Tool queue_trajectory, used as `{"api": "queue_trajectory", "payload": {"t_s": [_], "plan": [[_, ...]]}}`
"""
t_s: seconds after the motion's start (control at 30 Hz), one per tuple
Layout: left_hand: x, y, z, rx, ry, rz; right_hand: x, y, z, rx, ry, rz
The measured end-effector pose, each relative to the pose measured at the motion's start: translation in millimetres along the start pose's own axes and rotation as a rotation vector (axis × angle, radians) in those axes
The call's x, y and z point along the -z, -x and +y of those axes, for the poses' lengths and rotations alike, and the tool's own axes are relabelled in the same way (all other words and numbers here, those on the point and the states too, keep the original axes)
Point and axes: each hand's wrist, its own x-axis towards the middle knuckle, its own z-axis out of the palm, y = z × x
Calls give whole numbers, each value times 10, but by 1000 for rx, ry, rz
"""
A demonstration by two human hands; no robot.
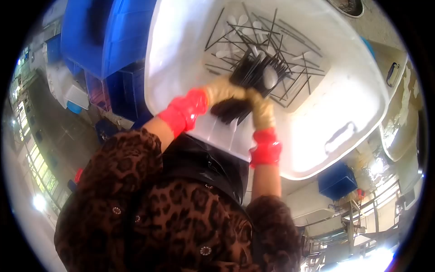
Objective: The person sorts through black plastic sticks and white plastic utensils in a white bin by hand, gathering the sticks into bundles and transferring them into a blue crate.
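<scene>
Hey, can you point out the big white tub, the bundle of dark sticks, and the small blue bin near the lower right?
White tub (170, 50): head view, left inner wall.
Bundle of dark sticks (246, 68): head view, middle of its upper part.
Blue bin (336, 182): head view, outer surface.

white tub (351, 97) holding dark sticks (309, 85), white spoons (222, 53)

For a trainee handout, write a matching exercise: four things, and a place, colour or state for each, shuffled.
1. bundle of dark chopsticks
2. loose white spoons
3. glove cuffs
4. blue box

A. outside the tub, lower right of the view
B. held by left hand and right hand
C. scattered among sticks inside the tub
D. glossy red

Pairs: 1-B, 2-C, 3-D, 4-A
</scene>
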Motion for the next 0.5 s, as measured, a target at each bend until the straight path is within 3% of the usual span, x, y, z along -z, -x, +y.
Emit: {"api": "queue_trajectory", "payload": {"t_s": [0.03, 0.07, 0.13, 0.17, 0.2, 0.23, 0.27, 0.3, 0.33, 0.43, 0.5], "plan": [[-78, 113, -72, 33, 13, 141, -42, 97, -182, -393, -483, 40], [-87, 92, -89, 67, -87, 134, -15, 67, -127, -388, -485, 39], [-133, 63, 30, 117, -179, 102, 66, 148, 110, 170, 210, -65], [-175, 26, 311, 120, -172, 78, 151, 19, 142, 236, 9, -44], [-272, 72, 550, 36, -194, 82, 272, -68, 65, 252, 47, -1], [-275, -21, 662, 39, -410, 158, 382, -203, 89, 273, 18, -45], [-142, -279, 424, -33, -239, 125, 462, -355, 203, 503, 190, 17], [-134, -345, 559, -37, -236, 158, 616, -419, -3, 423, 331, 23], [-158, -326, 777, -208, -436, 224, 725, -559, -75, 442, 276, 44], [-207, -257, 1271, -407, -685, 364, 1008, -761, -495, 470, 247, 127], [-306, -68, 1577, -391, -656, 300, 1042, -820, -722, 464, 159, 124]]}}
